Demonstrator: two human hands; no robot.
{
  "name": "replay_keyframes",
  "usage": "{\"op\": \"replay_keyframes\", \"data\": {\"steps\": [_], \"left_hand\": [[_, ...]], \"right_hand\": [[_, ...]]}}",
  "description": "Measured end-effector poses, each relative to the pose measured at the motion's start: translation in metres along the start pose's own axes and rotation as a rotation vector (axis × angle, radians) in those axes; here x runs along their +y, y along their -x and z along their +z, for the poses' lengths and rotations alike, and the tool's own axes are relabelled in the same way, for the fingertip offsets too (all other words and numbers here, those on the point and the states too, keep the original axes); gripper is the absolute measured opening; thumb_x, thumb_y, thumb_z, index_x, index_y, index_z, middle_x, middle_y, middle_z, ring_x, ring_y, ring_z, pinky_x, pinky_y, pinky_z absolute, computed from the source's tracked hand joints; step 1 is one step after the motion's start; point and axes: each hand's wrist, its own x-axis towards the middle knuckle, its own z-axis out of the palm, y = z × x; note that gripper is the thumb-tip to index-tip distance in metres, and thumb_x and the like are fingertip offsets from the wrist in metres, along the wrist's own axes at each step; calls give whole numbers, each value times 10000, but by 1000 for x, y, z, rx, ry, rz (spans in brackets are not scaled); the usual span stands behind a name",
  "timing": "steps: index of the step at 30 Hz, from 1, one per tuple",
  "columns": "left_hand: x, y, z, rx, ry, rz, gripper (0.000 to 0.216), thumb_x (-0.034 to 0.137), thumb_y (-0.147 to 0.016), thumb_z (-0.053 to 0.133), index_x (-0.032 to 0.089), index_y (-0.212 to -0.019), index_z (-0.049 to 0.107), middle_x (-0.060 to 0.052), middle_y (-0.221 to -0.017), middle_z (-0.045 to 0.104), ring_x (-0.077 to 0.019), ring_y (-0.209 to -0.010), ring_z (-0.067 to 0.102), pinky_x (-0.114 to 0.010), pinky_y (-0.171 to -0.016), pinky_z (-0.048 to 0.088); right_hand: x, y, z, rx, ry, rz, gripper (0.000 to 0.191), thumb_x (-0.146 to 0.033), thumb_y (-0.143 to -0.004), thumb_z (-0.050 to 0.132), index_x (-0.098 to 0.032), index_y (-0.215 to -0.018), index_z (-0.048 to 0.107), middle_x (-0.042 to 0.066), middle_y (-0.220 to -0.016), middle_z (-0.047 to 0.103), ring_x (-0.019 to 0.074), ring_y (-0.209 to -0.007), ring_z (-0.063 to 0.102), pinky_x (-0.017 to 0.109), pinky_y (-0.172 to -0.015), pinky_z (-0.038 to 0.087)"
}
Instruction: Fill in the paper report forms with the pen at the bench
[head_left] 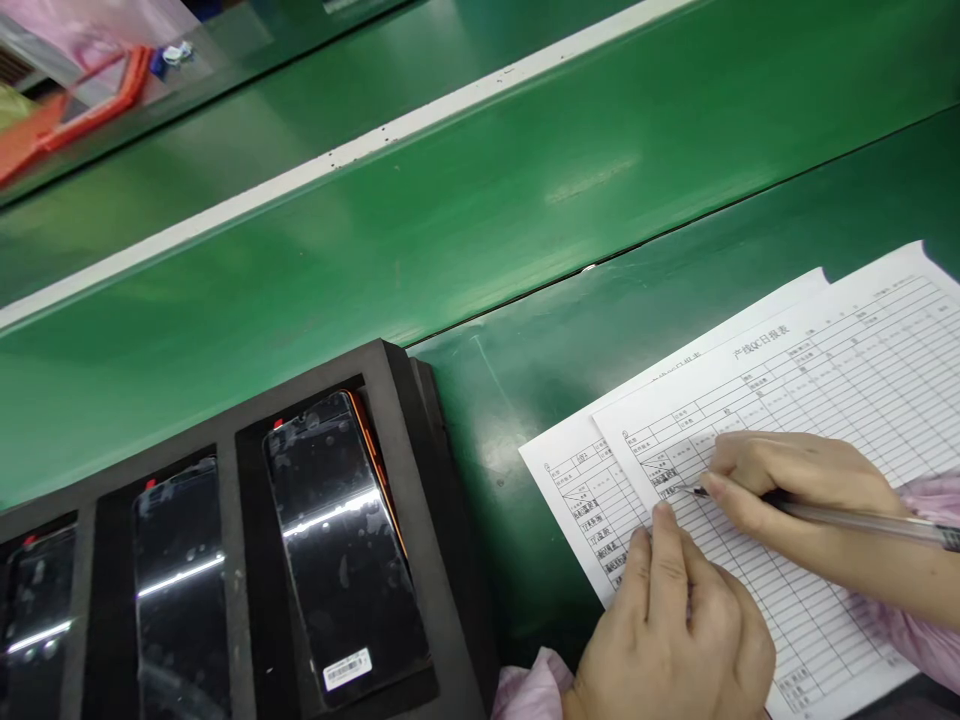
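Observation:
My right hand (802, 490) grips a pen (862, 519), its tip touching the top printed form (832, 350) in the left column, where a few handwritten characters show. Lower down, my left hand (675, 625) lies on the forms with its fingertips pressed on the paper, just below the pen tip; its fingers are bent and hold nothing I can see. Under the top form, an overlapping second form (559, 475) sticks out to the left, with several handwritten entries down its side.
Left of the papers stands a black foam tray (420, 490) holding several phones, the nearest phone (341, 560) with an orange side and a white barcode label. A green bench (510, 330) with a pale strip (360, 148) runs across. An orange-red framed object (97, 105) lies at upper left.

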Motion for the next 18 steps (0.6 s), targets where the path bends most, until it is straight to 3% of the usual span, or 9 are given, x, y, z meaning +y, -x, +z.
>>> {"op": "replay_keyframes", "data": {"steps": [4, 7, 15, 18], "left_hand": [[0, 0, -1, -16, 4, 9, 252, 135, -855, 403, 154, -875, 653, -50, -927, 695, -260, -1097, 617, -347, -1008, 423], [-1, -1, 0, -5, 8, 4, 257, 120, -856, 396, 154, -872, 650, -50, -925, 697, -260, -1091, 621, -343, -1003, 426], [-3, -3, -1, -10, 11, 7, 273, 129, -881, 377, 152, -869, 649, -52, -913, 696, -259, -1089, 620, -342, -995, 428], [-3, -2, -1, -24, 10, 17, 260, 144, -879, 391, 150, -878, 651, -56, -926, 694, -264, -1096, 616, -345, -995, 428]], "right_hand": [[-3, 3, 5, 78, -8, 30, 347, -210, -942, 452, -207, -623, 315, -54, -555, 425, 79, -455, 399, 257, -409, 313], [-2, 2, 6, 74, -39, -9, 340, -183, -930, 469, -201, -640, 292, -69, -548, 377, 70, -443, 356, 246, -397, 289], [-1, 0, 2, 78, 4, -1, 337, -188, -927, 461, -204, -630, 302, -71, -544, 420, 70, -435, 402, 239, -393, 316], [0, -4, 0, 12, -1, -55, 324, -157, -911, 475, -209, -642, 301, -69, -553, 424, 68, -450, 434, 212, -409, 365]]}}
